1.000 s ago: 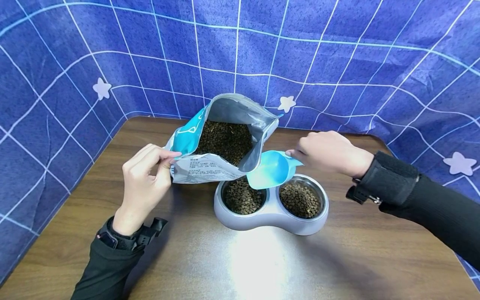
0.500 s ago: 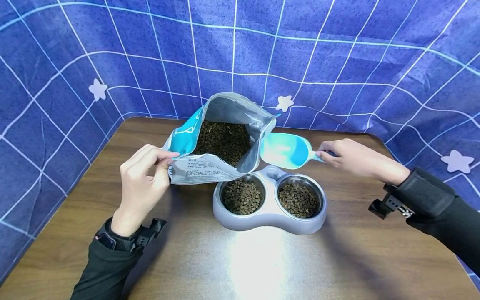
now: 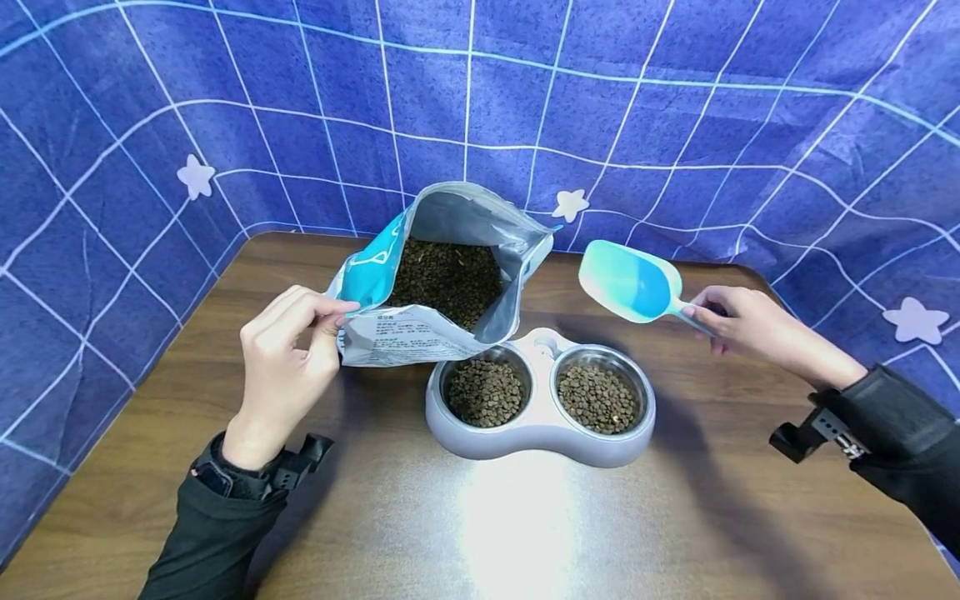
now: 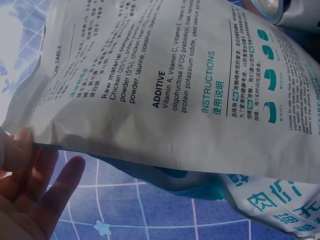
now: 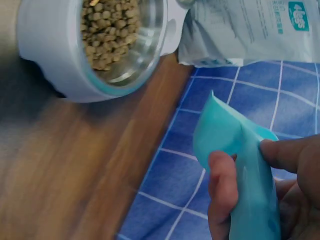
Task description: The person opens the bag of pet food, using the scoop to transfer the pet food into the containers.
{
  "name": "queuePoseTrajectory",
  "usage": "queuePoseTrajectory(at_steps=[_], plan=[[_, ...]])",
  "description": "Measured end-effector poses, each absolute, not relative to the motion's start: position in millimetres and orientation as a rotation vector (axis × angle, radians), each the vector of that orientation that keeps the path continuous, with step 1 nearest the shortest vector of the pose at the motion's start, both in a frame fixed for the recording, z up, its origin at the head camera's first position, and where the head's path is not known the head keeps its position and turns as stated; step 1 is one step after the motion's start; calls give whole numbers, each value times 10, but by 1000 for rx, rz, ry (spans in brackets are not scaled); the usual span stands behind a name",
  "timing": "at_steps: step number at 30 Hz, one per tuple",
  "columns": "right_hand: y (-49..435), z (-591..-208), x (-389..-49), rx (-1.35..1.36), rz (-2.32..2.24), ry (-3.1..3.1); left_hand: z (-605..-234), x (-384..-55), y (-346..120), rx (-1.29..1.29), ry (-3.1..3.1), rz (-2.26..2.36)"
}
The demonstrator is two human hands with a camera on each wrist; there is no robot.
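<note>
My left hand [image 3: 288,367] pinches the left edge of an opened pet food bag [image 3: 405,337] between thumb and fingers. Brown kibble [image 3: 446,279] shows through the bag's wide mouth. In the left wrist view the printed back of the bag [image 4: 165,100] fills most of the picture. My right hand [image 3: 750,325] grips the handle of a light blue scoop [image 3: 630,279], right of the bag and above the table; no kibble shows in its bowl. A double pet bowl [image 3: 540,433] stands in front of the bag, with kibble in both steel dishes.
The wooden table [image 3: 375,517] runs beneath everything. A blue cloth [image 3: 480,100] with white grid lines and pale stars hangs behind and at the sides. The bag's front lower edge overlaps the back of the left dish.
My right hand has drawn the scoop from over the double bowl to the right and back, away from the bag. The left hand stays on the bag's edge.
</note>
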State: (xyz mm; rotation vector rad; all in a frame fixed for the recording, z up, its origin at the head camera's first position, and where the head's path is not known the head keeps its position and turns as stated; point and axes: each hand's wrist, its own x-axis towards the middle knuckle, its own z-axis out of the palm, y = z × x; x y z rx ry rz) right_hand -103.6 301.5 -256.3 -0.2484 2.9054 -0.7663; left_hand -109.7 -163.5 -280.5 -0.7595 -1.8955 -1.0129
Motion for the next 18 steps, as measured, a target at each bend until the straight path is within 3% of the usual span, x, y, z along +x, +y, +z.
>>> queuePoseTrajectory(at_steps=[18], plan=[[3594,-3055,-827,-58,-922,2970,-2824,-1100,-1648,-755,-1889,-1023]])
